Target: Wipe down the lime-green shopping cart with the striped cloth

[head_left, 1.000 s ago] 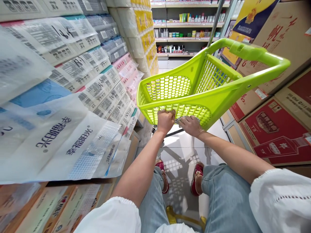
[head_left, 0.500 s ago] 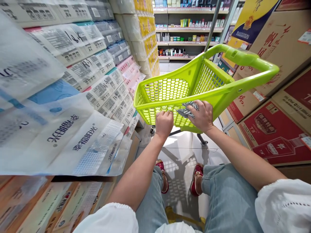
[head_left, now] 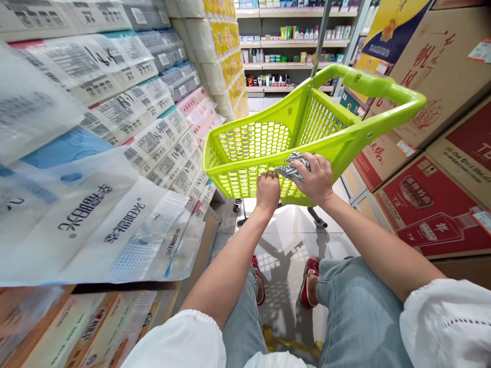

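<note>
A bright green plastic shopping cart [head_left: 249,134] stands side-on ahead of me, its lattice basket facing my hands. My right hand [head_left: 317,179] is closed around a crumpled black-and-white patterned cloth [head_left: 293,166], against the near side wall just below the rim. Left of it, my left hand [head_left: 268,191] is closed with curled fingers at the same lattice wall, next to the cloth's left tip. What its fingers hold, if anything, is hidden.
Tissue packs [head_left: 141,115] are stacked on the left, with plastic wrapping [head_left: 95,220] jutting out. Cardboard cartons [head_left: 433,204] line the right. Shelves of bottles [head_left: 295,43] stand at the back. My feet in red shoes [head_left: 309,281] are on the tiled floor.
My left hand has shifted right along the basket wall, closer to the cloth. The cart and my right hand with the cloth sit slightly further left in view.
</note>
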Motion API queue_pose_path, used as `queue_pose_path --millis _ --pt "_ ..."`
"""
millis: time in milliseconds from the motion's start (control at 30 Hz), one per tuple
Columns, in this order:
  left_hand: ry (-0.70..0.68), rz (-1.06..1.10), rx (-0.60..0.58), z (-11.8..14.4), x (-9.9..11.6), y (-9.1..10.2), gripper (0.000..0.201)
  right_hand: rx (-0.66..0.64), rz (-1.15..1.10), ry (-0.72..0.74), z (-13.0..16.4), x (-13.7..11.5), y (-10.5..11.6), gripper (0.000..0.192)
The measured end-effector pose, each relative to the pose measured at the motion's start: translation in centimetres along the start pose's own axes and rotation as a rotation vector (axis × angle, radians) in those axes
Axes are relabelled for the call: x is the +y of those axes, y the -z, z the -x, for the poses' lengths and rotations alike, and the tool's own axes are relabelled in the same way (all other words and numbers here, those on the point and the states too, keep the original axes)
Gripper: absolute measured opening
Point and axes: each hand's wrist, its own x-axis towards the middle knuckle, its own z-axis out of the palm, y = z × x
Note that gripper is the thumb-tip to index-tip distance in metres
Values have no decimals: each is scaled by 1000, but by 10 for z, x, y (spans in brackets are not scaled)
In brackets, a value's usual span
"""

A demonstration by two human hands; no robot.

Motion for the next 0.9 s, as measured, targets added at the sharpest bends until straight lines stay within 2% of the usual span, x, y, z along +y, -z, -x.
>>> queue_pose_path --millis 167,333,467,533,633,900 --pt "-47 6 31 -6 -10 -8 32 -92 -12 40 7 -6 -30 34" --pt "-35 55 15 -10 -16 -12 33 -235 -54 250 43 -14 -71 29" --pt "-25 69 33 -12 -14 -10 36 -293 -68 351 64 -20 -87 30" --pt "-20 73 35 -11 -14 -9 37 -303 -70 377 64 -20 -86 31" --pt "-29 74 39 -9 -13 -9 38 -270 -39 362 49 -15 -71 31" --pt "-55 59 85 -6 -14 -11 37 75 26 -24 -18 2 -9 33"
